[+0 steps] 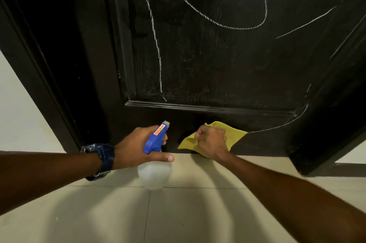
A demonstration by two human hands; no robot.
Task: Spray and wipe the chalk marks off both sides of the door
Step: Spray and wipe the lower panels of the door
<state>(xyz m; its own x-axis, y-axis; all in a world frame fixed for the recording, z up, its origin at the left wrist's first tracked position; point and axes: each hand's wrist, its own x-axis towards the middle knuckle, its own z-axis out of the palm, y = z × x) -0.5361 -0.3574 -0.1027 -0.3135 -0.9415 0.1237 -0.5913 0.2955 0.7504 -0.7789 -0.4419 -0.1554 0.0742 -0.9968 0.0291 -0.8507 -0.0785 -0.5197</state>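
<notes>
A dark door (pixel 217 60) fills the upper view, its panel covered in looping white chalk marks (pixel 156 40). A thinner chalk line (pixel 277 127) runs along the bottom rail to the right. My left hand (pixel 136 147), with a blue watch on the wrist, grips a spray bottle (pixel 155 139) with a blue trigger head and a clear body, its nozzle pointing at the door's bottom rail. My right hand (pixel 213 141) is closed on a yellow cloth (pixel 233 133) pressed against the bottom rail near the floor.
The dark door frame (pixel 49 76) stands at the left with a pale wall (pixel 17 112) beside it. Beige floor tiles (pixel 178 213) lie below. The door's right edge (pixel 326 124) angles toward me, with a lit gap behind it.
</notes>
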